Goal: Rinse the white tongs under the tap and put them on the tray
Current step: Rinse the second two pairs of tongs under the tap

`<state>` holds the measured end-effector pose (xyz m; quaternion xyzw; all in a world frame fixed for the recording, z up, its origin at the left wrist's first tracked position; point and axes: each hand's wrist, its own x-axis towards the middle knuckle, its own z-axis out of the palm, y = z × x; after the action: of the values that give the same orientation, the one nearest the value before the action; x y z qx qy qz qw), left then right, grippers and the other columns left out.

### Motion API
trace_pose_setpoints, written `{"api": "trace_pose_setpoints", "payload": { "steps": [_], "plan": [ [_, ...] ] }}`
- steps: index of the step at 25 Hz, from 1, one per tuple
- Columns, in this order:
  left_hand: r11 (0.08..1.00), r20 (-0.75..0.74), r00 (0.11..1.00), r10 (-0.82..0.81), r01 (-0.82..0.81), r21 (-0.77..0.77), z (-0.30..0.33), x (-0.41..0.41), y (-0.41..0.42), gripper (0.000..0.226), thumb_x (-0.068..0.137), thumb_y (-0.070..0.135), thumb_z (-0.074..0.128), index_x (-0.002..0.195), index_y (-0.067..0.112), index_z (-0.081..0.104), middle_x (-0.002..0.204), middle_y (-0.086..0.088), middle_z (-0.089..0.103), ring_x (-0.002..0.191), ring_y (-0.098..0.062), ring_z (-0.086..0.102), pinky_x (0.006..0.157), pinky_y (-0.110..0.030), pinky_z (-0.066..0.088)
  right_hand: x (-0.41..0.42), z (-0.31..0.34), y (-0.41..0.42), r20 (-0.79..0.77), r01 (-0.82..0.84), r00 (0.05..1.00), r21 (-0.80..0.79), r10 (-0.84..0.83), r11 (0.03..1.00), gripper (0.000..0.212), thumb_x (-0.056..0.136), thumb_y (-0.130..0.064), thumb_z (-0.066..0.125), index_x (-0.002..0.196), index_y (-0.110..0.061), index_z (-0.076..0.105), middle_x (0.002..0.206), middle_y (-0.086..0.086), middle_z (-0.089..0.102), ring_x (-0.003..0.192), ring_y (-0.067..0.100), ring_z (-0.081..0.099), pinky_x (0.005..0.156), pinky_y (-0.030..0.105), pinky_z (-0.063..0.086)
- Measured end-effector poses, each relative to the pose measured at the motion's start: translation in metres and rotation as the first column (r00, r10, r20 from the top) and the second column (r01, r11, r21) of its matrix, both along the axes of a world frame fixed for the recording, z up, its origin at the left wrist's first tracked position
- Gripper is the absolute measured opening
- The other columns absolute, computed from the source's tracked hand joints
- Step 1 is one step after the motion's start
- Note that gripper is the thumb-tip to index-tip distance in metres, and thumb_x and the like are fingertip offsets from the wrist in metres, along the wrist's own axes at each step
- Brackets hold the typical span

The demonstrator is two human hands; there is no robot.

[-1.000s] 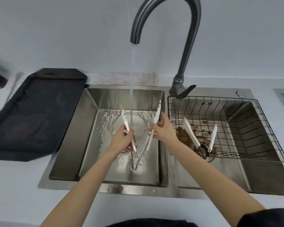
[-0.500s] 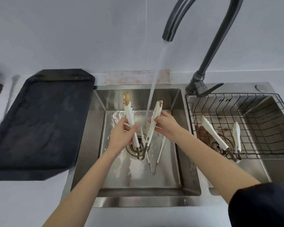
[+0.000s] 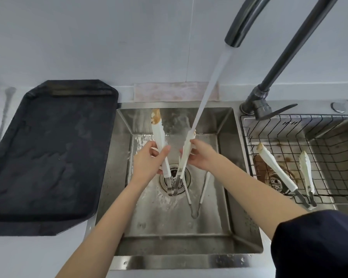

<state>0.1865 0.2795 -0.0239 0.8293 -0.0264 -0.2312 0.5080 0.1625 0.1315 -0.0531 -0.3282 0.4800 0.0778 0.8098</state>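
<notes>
I hold a pair of white tongs [image 3: 159, 137] over the left sink basin [image 3: 225, 199], its arms spread in a V with the metal hinge pointing down near the drain. My left hand [image 3: 147, 161] grips the left arm, whose tip is stained brown. My right hand [image 3: 201, 155] grips the right arm, and the stream from the dark tap [image 3: 237, 29] strikes that arm's tip. A black tray [image 3: 48, 153] lies on the counter to the left of the sink.
A second pair of tongs [image 3: 197, 197] lies on the basin floor under my right wrist. A third, stained pair [image 3: 277, 171] rests in the wire basket [image 3: 289, 125] over the right basin. The tap lever [image 3: 277, 111] sits between the basins.
The view has shifted left and closer. The water stream now lands on the right arm's tip instead of between the arms. Both hands keep their grip on the tongs.
</notes>
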Motion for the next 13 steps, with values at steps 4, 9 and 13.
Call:
{"api": "trace_pose_setpoints", "payload": {
  "steps": [4,9,13],
  "plan": [
    [0.991,-0.206,0.975,0.083,-0.102,-0.085,-0.005,0.0,0.002,0.03,0.088,0.033,0.057,0.101,0.007,0.055,0.077,-0.004,0.058,0.063,-0.014,0.06,0.042,-0.017,0.054,0.005,0.003,-0.005,0.016,0.037,0.999,0.031,-0.037,0.999,0.017,0.096,-0.02,0.047,0.086,-0.006,0.049,0.067,0.006,0.041,0.058,0.015,0.043,0.056,0.024,0.045],
    [0.952,-0.474,0.874,0.109,-0.229,-0.203,-0.014,-0.007,0.004,0.023,0.092,0.031,0.052,0.095,0.009,0.055,0.073,-0.003,0.058,0.064,-0.014,0.061,0.042,-0.017,0.051,0.01,0.007,-0.008,0.053,0.024,0.998,-0.016,-0.023,1.0,0.032,0.091,-0.031,0.056,0.067,-0.013,0.046,0.053,0.0,0.034,0.042,0.009,0.035,0.032,0.014,0.036],
    [0.943,-0.548,0.833,0.078,-0.24,-0.231,-0.019,-0.014,0.005,0.025,0.093,0.029,0.05,0.107,0.01,0.056,0.074,-0.002,0.061,0.05,-0.006,0.066,0.042,-0.017,0.051,0.015,0.014,-0.01,0.057,0.027,0.998,0.003,-0.028,1.0,0.041,0.088,-0.045,0.055,0.063,-0.013,0.047,0.042,-0.001,0.04,0.034,0.007,0.039,0.032,0.015,0.039]
  ]
}}
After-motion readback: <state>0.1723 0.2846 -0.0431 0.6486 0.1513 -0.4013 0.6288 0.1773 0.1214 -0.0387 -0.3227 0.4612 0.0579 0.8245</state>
